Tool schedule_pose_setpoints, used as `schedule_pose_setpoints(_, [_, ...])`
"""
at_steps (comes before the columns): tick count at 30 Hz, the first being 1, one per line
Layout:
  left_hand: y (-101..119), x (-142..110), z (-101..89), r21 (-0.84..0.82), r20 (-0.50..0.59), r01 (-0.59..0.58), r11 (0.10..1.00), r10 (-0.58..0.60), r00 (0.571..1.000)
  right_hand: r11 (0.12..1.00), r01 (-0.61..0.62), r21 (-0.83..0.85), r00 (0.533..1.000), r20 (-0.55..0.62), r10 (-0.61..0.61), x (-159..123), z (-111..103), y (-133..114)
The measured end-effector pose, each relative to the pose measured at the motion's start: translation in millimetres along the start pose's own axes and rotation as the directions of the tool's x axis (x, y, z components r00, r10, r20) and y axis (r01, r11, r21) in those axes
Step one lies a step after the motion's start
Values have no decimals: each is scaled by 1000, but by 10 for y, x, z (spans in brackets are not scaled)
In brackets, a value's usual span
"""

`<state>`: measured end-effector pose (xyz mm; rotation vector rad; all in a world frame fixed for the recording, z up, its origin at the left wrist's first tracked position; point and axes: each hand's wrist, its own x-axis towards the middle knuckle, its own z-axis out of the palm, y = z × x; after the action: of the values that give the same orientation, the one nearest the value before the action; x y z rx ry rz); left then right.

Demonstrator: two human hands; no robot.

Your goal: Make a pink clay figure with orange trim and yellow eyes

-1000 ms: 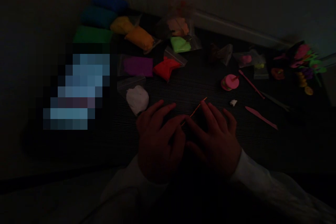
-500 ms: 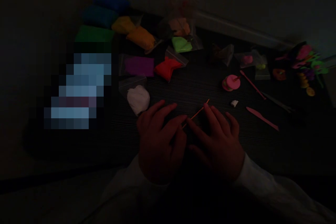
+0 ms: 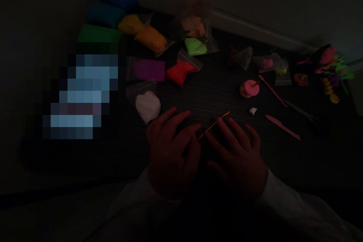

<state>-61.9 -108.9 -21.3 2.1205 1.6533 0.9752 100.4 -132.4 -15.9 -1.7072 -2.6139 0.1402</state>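
A thin orange strand (image 3: 213, 124), which looks like rolled clay, lies slantwise on the dark table between my hands. My right hand (image 3: 241, 151) rests over it with fingers spread, the index and middle fingertips touching the strand. My left hand (image 3: 172, 151) is at its lower left end, thumb and index tips close to that end and a little apart, the other fingers stretched out. Just beyond my left hand sits a lump of white clay (image 3: 148, 106) on its clear bag. A small white piece (image 3: 253, 111) lies beyond my right hand. The light is very dim.
Bagged clay, such as purple (image 3: 149, 70), red (image 3: 180, 72) and orange (image 3: 151, 39), lies at the back left. A pink round model (image 3: 249, 88), a pink stick tool (image 3: 272, 90), a pink knife (image 3: 283, 127) and scissors (image 3: 302, 110) lie right. A pixelated patch covers the left.
My right hand has shifted slightly right and toward me, and its fingers are spread further. The strand's far end has moved a little right and down. My left hand has barely moved.
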Motion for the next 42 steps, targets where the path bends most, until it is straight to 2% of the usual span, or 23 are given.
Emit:
schedule_pose_setpoints(6, [3, 12, -2, 7, 7, -3, 1000, 3, 1000, 999, 48, 0, 999, 26, -48, 84, -5, -2])
schedule_pose_setpoints(12, [16, 21, 0, 0, 3, 4, 1000, -4, 1000, 999, 40, -6, 999, 25, -40, 16, -3, 28])
schedule_pose_setpoints(21, [3, 12, 12, 8, -1, 2, 1000, -2, 1000, 999, 48, 8, 998, 31, -49, 83, 0, 16])
schedule_pose_setpoints(25, [9, 16, 18, 11, -15, 2, 1000, -2, 1000, 999, 40, 12, 996, -85, -39, 35, -63, 149])
schedule_pose_setpoints(29, [-2, 20, 28, 29, -22, -3, 1000, 4, 1000, 999, -40, -29, 969, -245, 31, 151, -144, 383])
schedule_pose_setpoints(34, [-20, 22, 48, 41, -37, -6, 999, 8, 999, 997, 64, -42, 973, -221, -72, 363, -112, 532])
schedule_pose_setpoints(42, [-35, 36, 62, 51, -30, -18, 999, 20, 999, 978, 206, -19, 948, -245, -204, 478, -49, 476])
